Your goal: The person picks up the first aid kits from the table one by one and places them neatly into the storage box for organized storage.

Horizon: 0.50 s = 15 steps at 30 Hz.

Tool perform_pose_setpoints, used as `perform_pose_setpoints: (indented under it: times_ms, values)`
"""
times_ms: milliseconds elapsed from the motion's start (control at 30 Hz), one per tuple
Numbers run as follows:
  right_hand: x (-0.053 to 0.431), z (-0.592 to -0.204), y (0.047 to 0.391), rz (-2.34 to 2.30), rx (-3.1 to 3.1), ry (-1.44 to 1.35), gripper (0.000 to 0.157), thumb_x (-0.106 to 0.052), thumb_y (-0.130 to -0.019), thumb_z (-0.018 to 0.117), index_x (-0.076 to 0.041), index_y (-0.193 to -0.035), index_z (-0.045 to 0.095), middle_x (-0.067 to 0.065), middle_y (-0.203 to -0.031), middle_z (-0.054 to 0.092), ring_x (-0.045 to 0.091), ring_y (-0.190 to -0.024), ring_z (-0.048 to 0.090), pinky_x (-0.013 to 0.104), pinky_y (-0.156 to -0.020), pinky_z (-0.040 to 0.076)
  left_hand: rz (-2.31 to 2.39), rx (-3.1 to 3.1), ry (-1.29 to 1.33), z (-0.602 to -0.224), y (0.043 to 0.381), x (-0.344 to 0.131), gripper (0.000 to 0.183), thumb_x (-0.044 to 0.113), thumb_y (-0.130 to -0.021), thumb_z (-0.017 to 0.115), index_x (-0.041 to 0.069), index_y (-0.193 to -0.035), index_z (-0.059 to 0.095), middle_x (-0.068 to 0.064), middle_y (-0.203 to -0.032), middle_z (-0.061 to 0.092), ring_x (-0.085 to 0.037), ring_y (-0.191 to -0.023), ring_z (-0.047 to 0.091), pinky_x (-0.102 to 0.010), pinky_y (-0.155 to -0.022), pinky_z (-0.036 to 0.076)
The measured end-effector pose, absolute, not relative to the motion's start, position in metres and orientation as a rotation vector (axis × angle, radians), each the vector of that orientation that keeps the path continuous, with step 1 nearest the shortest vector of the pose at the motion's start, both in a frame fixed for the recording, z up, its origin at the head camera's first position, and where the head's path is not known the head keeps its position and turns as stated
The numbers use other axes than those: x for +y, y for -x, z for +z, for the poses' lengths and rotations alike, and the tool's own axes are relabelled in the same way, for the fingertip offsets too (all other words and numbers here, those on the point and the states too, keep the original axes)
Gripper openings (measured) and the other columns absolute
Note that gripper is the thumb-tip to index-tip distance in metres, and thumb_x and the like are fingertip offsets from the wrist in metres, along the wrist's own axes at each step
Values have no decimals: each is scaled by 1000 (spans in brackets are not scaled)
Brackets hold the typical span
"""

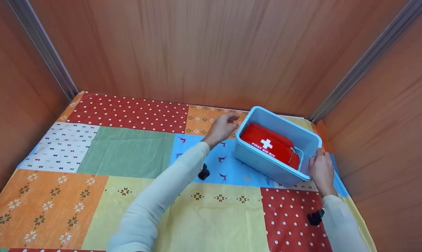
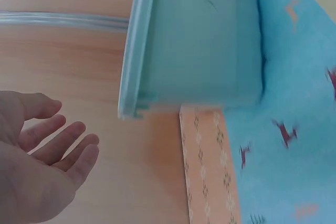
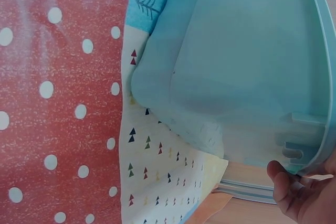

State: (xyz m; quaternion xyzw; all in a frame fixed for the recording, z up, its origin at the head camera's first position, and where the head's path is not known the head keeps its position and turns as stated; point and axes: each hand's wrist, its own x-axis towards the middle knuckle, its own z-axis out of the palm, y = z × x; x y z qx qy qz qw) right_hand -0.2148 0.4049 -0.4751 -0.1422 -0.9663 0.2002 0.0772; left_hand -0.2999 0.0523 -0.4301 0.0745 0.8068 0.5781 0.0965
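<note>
A light blue plastic bin (image 1: 263,166) stands on the patchwork cloth at the right, close to the back wall. Inside it lies a red first aid kit pouch (image 1: 275,138) with a white cross and a zip. My right hand (image 1: 321,171) grips the bin's right rim, thumb and fingers curled over the edge, as the right wrist view also shows at the bin's end wall (image 3: 241,66). Just off the left end of the bin is my left hand (image 1: 222,128), its fingers loosely bent. In the left wrist view a gap separates that hand (image 2: 50,156) from the bin.
Patchwork cloth (image 1: 134,150) covers the table. Wood-grain panels rise at the back (image 1: 197,52), left and right (image 1: 389,140), with metal strips (image 1: 365,63) in the corners. A small black device (image 1: 315,217) sits by the right wrist, and another (image 1: 204,172) by the left forearm.
</note>
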Motion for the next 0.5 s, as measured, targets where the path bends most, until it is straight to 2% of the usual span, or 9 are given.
perform_pose_setpoints:
  times_ms: [167, 333, 500]
  values:
    - [405, -477, 216, 617, -2912, 434, 46, -20, -103, 43, 0, -145, 34, 25, -121, 46, 41, -106, 53, 57, -92, 52, 1576, 2589, -248, -438, 300, 10, 40, 32, -100, 56, 23, -138, 54, 0, -143, 53, -22, -131, 50, -35, -96, 54]
    - [410, -476, 212, 620, -2913, 432, 49, -24, -103, 45, -1, -145, 34, 25, -123, 44, 39, -104, 52, 55, -89, 53, 1398, 2874, -262, -440, 294, -38, 42, 36, -99, 57, 22, -138, 53, -2, -142, 53, -24, -134, 46, -42, -103, 49]
    - [416, -475, 207, 581, -2891, 436, 51, -27, -101, 48, 0, -144, 37, 26, -129, 40, 41, -113, 45, 59, -94, 48, 1232, 3089, -215, -440, 290, -84, 49, 39, -95, 61, 19, -139, 52, -5, -140, 53, -25, -134, 45, -45, -105, 46]
